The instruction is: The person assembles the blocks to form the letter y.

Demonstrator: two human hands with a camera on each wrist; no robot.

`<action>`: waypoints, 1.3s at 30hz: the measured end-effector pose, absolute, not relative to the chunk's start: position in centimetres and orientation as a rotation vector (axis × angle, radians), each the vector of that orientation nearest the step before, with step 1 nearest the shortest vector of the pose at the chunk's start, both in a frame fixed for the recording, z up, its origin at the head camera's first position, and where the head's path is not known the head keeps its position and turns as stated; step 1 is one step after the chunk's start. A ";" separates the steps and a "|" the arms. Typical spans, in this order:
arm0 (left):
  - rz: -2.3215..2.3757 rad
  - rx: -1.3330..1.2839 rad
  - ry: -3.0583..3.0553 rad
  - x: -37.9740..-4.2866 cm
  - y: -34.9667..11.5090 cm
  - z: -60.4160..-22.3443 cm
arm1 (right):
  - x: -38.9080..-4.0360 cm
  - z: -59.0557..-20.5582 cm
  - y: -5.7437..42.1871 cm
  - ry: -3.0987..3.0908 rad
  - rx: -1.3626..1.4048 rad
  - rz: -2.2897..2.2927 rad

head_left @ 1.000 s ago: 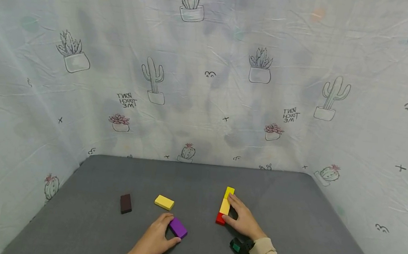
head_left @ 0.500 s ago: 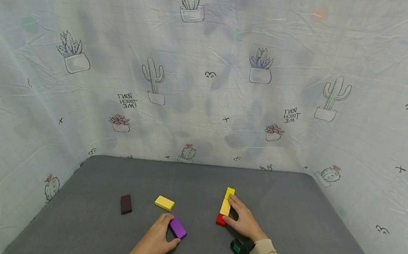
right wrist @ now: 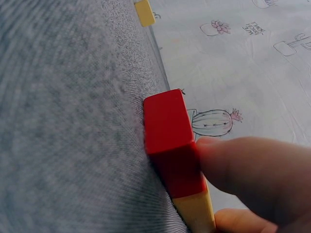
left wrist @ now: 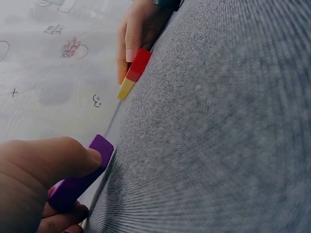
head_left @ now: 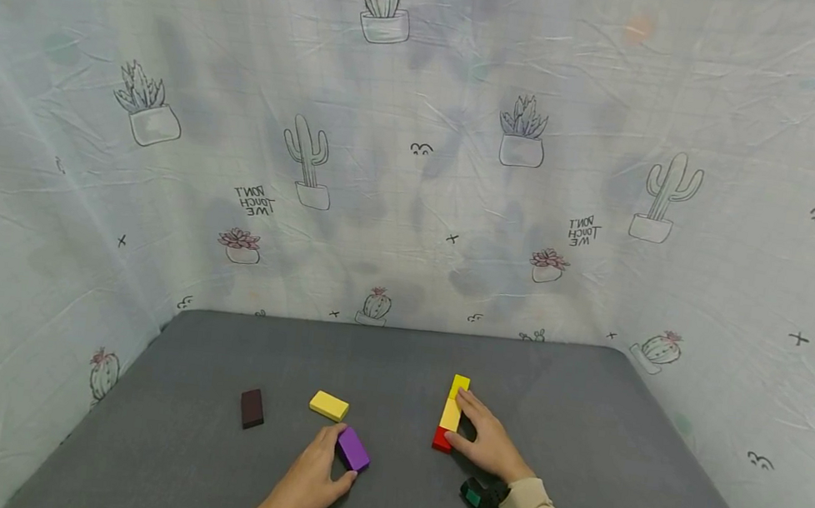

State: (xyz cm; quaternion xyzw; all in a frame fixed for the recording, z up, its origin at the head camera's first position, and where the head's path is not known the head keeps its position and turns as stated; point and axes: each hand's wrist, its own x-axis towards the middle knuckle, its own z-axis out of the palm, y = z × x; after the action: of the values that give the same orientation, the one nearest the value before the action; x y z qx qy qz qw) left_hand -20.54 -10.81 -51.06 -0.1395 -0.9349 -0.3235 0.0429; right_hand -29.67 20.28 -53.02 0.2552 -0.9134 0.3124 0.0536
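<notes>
My left hand (head_left: 308, 474) grips a purple block (head_left: 354, 449) by its two ends, thumb at the near end and fingers at the far one. In the left wrist view the thumb lies on the purple block (left wrist: 81, 180), which is close over the table. To the right, my right hand (head_left: 493, 445) rests against a row of blocks: two yellow blocks (head_left: 450, 415) in line with a red block (head_left: 443, 438). The right wrist view shows the thumb on the side of the red block (right wrist: 170, 124), and another finger reaching the yellow block (right wrist: 195, 212) behind it.
A loose yellow block (head_left: 329, 405) lies beyond my left hand, and a dark brown block (head_left: 251, 408) is farther left. A black device (head_left: 480, 494) sits at my right wrist. Cactus-printed cloth (head_left: 410, 229) surrounds the grey table (head_left: 395, 362) behind and at the sides.
The purple block has shifted slightly away and to the left in my left hand's grip. My right hand and the row of blocks have stayed practically still.
</notes>
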 end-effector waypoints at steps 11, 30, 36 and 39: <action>-1.060 -0.379 -2.767 -20.5 -10.8 -51.0 | -29.7 -52.9 20.2 -2.778 0.778 0.965; -1.017 -0.363 -2.640 -20.5 -9.6 -50.2 | -29.5 -52.6 20.2 -2.777 0.758 0.964; -1.007 -0.348 -2.630 -20.5 -9.1 -50.2 | -29.5 -52.5 20.2 -2.781 0.757 0.955; -1.004 -0.343 -2.627 -20.6 -8.8 -50.1 | -29.5 -52.6 20.2 -2.795 0.754 0.956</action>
State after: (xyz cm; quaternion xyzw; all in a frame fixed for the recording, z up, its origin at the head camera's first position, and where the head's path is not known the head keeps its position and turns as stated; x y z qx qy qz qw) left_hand -20.56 -8.79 -50.11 -0.1197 -0.9162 -0.3503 0.1536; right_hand -29.49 20.16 -52.55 0.2470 -0.9157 0.3134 0.0466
